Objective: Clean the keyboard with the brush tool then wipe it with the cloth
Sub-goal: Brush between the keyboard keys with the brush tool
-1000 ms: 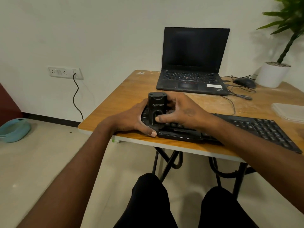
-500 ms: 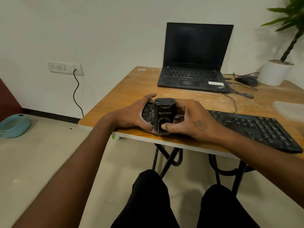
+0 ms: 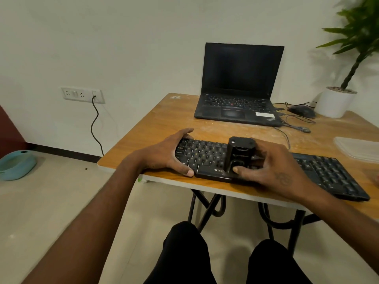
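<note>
Keyboard [image 3: 205, 158] lies on the table under both hands; the right hand [image 3: 272, 171], gripping the brush tool [image 3: 239, 156], has swept rightward from the left hand [image 3: 164, 156], which clasps the keyboard's end, so brushing is apparently progressing.

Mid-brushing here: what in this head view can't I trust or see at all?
- Brush bristles: hidden under its black body and the right hand, so contact with the keyboard is unconfirmed.
- Keys beneath both hands: covered; left hand hides the keyboard's left end.
- Cloth: cannot be made out; only a pale flat thing, cut by the right edge.
- Dust on keys: too small to judge.
</note>
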A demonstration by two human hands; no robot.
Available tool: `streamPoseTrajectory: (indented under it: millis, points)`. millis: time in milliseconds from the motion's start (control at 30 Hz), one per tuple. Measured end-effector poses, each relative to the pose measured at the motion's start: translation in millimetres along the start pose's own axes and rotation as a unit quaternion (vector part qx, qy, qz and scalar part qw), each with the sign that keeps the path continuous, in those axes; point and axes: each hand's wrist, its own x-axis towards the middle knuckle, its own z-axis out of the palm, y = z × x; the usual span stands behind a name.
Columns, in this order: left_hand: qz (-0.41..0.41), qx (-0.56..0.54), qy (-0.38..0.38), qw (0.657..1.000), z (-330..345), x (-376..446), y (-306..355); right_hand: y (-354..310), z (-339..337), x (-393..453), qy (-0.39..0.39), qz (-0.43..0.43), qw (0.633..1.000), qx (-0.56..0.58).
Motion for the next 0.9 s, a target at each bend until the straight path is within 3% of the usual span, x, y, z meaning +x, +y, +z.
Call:
streamPoseTrajectory:
  millis: [100,200,300,433,500,700,900]
  points:
    - [-0.004,0.004,-0.005,1.000,0,-5,6,-8,7,2,0.021,0.016,0.998,0.053]
    - [-0.008,0.020,0.015,1.000,0,-16,17,-18,14,9,0.056,0.094,0.969,0.221]
    - [0.043,0.008,0.134,0.990,10,-33,44,-26,17,13,0.058,0.163,0.914,0.366]
    - [0.095,-0.071,0.246,0.962,35,-44,89,-35,15,16,0.045,0.187,0.855,0.481]
    - [0.056,-0.139,0.261,0.954,42,-39,109,-39,14,18,0.031,0.189,0.849,0.493]
    - [-0.026,-0.325,0.191,0.926,63,-21,138,-37,19,28,0.055,0.236,0.838,0.490]
    - [-0.093,-0.428,0.197,0.877,72,-5,139,-26,21,33,0.096,0.270,0.858,0.427]
